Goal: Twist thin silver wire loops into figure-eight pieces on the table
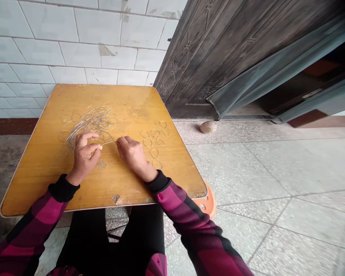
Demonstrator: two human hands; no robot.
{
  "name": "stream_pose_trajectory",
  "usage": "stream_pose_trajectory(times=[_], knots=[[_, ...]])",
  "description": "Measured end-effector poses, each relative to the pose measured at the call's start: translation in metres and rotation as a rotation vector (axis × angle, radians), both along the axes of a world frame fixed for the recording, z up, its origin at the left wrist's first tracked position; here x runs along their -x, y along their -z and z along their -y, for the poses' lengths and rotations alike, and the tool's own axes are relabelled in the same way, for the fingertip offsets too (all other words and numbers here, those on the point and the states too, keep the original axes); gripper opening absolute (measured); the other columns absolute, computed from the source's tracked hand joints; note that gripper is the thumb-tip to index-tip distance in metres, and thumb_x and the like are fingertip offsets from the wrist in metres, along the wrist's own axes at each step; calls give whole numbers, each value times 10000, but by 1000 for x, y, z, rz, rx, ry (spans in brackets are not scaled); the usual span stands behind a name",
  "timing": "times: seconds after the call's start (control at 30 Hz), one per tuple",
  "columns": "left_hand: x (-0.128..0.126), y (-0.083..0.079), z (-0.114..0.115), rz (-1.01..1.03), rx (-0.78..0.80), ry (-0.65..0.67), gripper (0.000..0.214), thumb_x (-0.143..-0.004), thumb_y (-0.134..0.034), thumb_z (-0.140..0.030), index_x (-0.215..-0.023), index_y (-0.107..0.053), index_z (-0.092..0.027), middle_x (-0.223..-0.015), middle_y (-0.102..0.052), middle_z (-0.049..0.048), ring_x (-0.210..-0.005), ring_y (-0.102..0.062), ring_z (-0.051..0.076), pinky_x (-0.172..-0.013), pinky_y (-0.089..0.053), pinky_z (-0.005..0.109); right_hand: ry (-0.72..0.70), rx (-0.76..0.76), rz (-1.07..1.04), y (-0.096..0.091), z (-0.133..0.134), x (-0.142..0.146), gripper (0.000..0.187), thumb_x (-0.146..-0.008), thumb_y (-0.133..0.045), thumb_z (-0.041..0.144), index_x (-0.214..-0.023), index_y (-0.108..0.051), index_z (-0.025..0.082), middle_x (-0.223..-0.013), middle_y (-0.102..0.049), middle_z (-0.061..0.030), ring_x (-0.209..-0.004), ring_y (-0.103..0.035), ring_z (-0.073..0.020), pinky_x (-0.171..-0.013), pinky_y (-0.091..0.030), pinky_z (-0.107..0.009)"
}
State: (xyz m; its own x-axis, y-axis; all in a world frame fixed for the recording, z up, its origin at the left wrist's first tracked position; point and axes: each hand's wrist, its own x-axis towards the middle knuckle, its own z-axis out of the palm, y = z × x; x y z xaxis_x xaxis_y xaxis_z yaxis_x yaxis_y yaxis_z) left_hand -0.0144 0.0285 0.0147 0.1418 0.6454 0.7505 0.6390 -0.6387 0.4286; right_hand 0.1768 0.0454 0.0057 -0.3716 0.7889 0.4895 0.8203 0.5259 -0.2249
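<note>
Between my two hands a short, thin piece of wire (108,142) is stretched just above the wooden table (132,180). My left hand (85,155) pinches one end between thumb and a finger. Its other end goes into the closed fingers of my right hand (132,153). Behind my left hand lies a loose pile of silvery wire pieces (87,120), some straight and some bent in loops. To the right of my right hand are several wire loops (147,143), and one wire bent like a figure eight (154,154) lies nearer to me.
A white tiled wall (97,57) stands behind the table. At the right are a dark carved wooden door (195,69) and a grey curtain (241,92). A roundish object (208,127) lies on the tiled floor (247,172). An orange stool (208,201) shows under the table's right corner.
</note>
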Motion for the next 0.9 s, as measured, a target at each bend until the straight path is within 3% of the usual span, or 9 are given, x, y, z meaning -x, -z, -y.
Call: stream_pose_trajectory(times=[0.17, 0.33, 0.53, 0.6, 0.77, 0.9], knots=[[-2, 8, -3, 42, 7, -23, 121, -780, -599, -110, -713, -645, -199, -1063, -579, 53, -1013, -562, 221, -896, -466, 443, -94, 140, -227, 1, -4, 3, 180, -924, -455, 181, -963, -626, 140, -858, -680, -86, -731, -611, -153, -686, -437, -241], [-2, 8, -6, 41, 1, -35, 124, -778, -596, -105, -718, -649, -200, -1063, -580, 60, -1011, -561, 226, -891, -467, 445, -132, 203, -242, -1, -6, 2, 175, -891, -468, 156, -877, -641, 137, -810, -673, -76, -717, -599, -150, -692, -427, -239], [-3, 4, -5, -9, -14, -41, 129, -772, -595, -105, -691, -631, -199, -1048, -588, 56, -1019, -552, 230, -913, -455, 457, -200, 389, -282, -7, -5, -3, 135, -804, -509, 86, -763, -620, 150, -639, -634, -9, -596, -560, -109, -622, -405, -217], [-3, 3, -4, -3, -21, -45, 123, -771, -598, -102, -699, -633, -196, -1047, -586, 57, -1022, -552, 227, -916, -455, 452, -175, 463, -444, -7, -3, -2, 116, -830, -501, 124, -766, -592, 156, -587, -614, 12, -538, -553, -95, -589, -417, -210], [-8, 4, -6, 172, 8, -55, 104, -794, -604, -128, -727, -651, -193, -1029, -569, 51, -991, -569, 201, -886, -477, 407, -193, 818, -1115, -2, -1, 10, 186, -823, -605, 346, -779, -543, 176, -630, -624, 24, -533, -627, -104, -543, -517, -226], [-14, 8, -9, 364, 97, -75, 101, -812, -612, -166, -731, -664, -199, -984, -564, 38, -972, -576, 182, -872, -484, 372, -237, 884, -1352, -3, 0, 14, 290, -703, -744, 418, -769, -597, 177, -686, -632, 32, -595, -649, -94, -611, -561, -230]])
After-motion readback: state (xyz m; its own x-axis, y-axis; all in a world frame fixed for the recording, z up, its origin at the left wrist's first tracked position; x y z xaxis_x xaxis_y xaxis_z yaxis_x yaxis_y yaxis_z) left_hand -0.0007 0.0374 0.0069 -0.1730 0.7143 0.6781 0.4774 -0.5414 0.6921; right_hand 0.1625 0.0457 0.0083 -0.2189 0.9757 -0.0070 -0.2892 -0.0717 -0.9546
